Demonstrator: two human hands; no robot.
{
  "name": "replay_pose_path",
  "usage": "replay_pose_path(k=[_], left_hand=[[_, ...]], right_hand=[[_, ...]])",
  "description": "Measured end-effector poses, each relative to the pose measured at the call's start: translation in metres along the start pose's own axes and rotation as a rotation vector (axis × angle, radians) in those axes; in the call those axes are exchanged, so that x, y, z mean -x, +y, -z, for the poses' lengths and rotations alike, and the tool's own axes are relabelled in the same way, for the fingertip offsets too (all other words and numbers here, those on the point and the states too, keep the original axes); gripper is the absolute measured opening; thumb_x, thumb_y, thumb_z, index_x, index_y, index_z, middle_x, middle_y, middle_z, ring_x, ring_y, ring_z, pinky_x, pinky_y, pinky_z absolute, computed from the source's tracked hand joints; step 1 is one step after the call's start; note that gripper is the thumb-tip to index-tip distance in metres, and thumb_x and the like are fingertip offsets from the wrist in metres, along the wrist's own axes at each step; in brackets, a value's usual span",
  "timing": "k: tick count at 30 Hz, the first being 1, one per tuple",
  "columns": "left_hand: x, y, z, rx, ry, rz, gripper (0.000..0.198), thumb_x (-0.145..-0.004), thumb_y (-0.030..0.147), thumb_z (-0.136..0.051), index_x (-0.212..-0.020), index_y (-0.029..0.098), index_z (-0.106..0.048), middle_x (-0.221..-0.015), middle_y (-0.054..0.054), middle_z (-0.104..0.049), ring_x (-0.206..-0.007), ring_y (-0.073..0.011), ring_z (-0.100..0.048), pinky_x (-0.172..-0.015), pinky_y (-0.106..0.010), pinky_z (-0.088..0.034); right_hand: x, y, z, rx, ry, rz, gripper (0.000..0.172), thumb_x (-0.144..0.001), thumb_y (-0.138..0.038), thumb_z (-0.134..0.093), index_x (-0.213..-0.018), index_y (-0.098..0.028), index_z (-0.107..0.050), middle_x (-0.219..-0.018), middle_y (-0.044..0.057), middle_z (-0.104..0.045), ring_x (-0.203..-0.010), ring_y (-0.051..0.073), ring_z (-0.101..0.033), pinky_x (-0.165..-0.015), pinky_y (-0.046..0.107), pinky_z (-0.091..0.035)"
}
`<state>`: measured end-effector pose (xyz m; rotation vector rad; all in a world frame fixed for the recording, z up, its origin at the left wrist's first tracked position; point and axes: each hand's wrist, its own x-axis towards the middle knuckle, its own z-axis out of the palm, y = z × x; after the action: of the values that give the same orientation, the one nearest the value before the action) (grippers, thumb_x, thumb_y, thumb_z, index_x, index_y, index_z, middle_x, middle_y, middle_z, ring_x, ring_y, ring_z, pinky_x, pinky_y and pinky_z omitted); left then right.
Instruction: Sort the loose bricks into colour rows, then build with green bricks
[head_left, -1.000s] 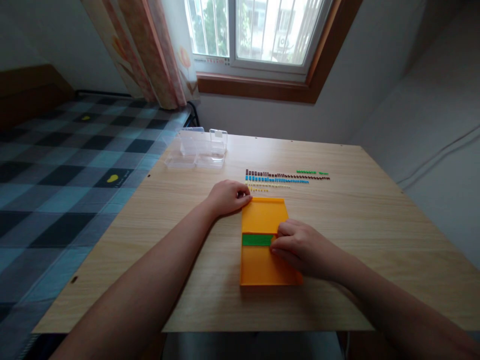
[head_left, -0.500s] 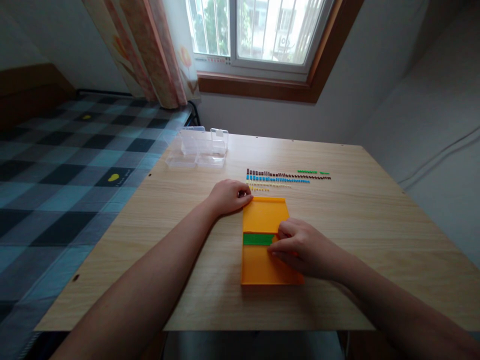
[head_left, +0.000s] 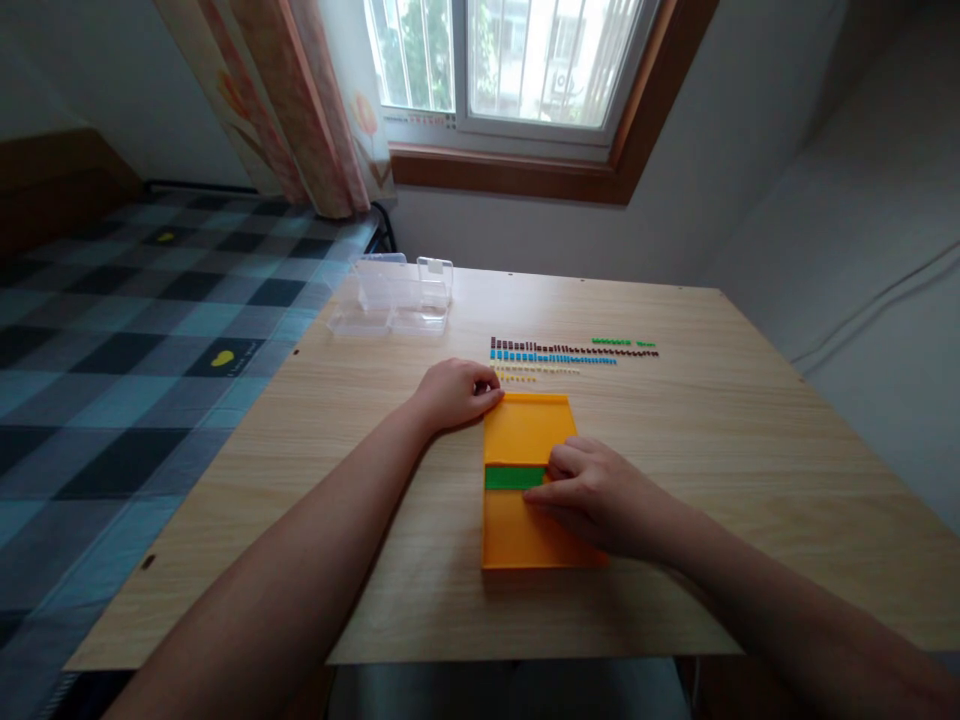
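Observation:
An orange tray (head_left: pixel 525 430) with raised edges lies on the table in front of me. A green strip (head_left: pixel 514 478) crosses its middle, just below a ridge. My left hand (head_left: pixel 459 390) has its fingers closed at the tray's far left corner, thumb and fingertips on the rim. Over the tray's right half is my right hand (head_left: pixel 589 495), fingers bent together, with the index fingertip at the lower edge of the green strip near its right end. Whatever lies between the right fingers is hidden.
Beyond the tray, small dark brown bricks (head_left: pixel 555 348), blue bricks (head_left: pixel 551 357), yellow bricks (head_left: pixel 517 379) and green bricks (head_left: pixel 611 341) lie in rows. A clear plastic box (head_left: pixel 397 305) stands at the far left of the wooden table (head_left: pixel 720 420). A checked bed (head_left: pixel 150 350) adjoins it.
My right index fingertip has slid a little left along the lower edge of the green strip. My left hand stays at the tray's corner. The view has shifted slightly.

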<state>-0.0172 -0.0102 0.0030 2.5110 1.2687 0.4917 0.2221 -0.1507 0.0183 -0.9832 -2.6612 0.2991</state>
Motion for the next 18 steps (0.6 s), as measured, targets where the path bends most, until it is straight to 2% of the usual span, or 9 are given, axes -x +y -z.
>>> replay_pose_path(k=[10, 15, 18], left_hand=[[0.0, 0.001, 0.0, 0.012, 0.005, 0.001, 0.022, -0.084, 0.038, -0.062, -0.08, 0.023, -0.077, -0.074, 0.0, -0.073, -0.067, -0.0156, -0.06, -0.061, -0.027, -0.036], [0.0, -0.002, -0.001, 0.02, -0.002, -0.007, 0.022, -0.084, 0.037, -0.062, -0.081, 0.023, -0.077, -0.075, 0.0, -0.073, -0.067, -0.0154, -0.06, -0.061, -0.027, -0.036], [0.0, -0.002, -0.001, 0.018, -0.001, -0.014, 0.021, -0.084, 0.037, -0.062, -0.081, 0.023, -0.077, -0.074, 0.0, -0.072, -0.067, -0.0153, -0.061, -0.062, -0.027, -0.037]], right_hand=[[0.001, 0.003, 0.0, -0.021, 0.021, 0.047, 0.022, -0.1, -0.028, -0.059, -0.104, -0.03, -0.08, -0.078, 0.005, -0.058, -0.07, 0.017, -0.044, -0.065, 0.032, -0.027], [0.005, 0.013, 0.018, -0.062, 0.064, 0.029, 0.02, -0.098, -0.025, -0.06, -0.097, -0.024, -0.08, -0.076, 0.004, -0.059, -0.071, 0.016, -0.047, -0.066, 0.031, -0.03], [0.007, 0.019, 0.029, -0.067, 0.016, 0.023, 0.022, -0.097, -0.022, -0.057, -0.095, -0.022, -0.079, -0.075, 0.004, -0.06, -0.072, 0.016, -0.049, -0.067, 0.031, -0.033]])
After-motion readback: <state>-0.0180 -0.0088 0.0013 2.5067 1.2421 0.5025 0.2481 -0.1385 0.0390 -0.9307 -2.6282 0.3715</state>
